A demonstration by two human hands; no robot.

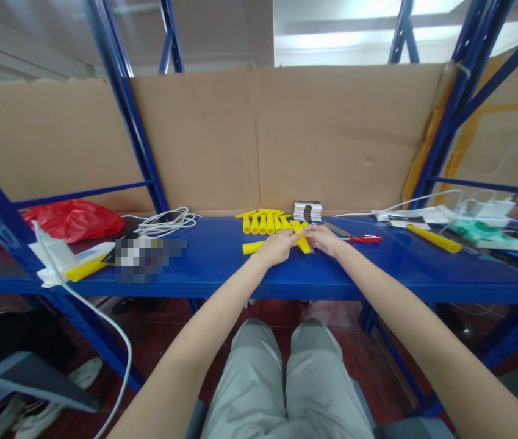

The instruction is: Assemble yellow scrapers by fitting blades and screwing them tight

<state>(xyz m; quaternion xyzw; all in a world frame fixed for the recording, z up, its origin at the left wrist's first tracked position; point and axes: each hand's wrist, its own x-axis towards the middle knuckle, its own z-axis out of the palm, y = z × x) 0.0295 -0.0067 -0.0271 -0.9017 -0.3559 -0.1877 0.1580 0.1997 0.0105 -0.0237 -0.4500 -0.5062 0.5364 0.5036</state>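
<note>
Over the blue shelf, my left hand (280, 245) is closed on a yellow plastic piece (303, 242) shaped like a tapered handle. From the other side my right hand (324, 239) pinches at the same piece, fingers closed. A small clear or metallic edge shows at its lower end, too small to make out. Just behind my left hand stands a row of several similar yellow pieces (263, 223), their wide round ends facing me. One more yellow handle (252, 247) lies on its side left of my left hand, partly covered by it.
A stack of white cards or booklets (307, 211) sits behind my hands. Right of them lie a red-handled screwdriver (365, 239) and a flat metal strip (337, 229). Coiled white cable (167, 223) and a red bag (75, 222) are left; another yellow handle (435, 238) is right. Cardboard (286, 134) stands behind.
</note>
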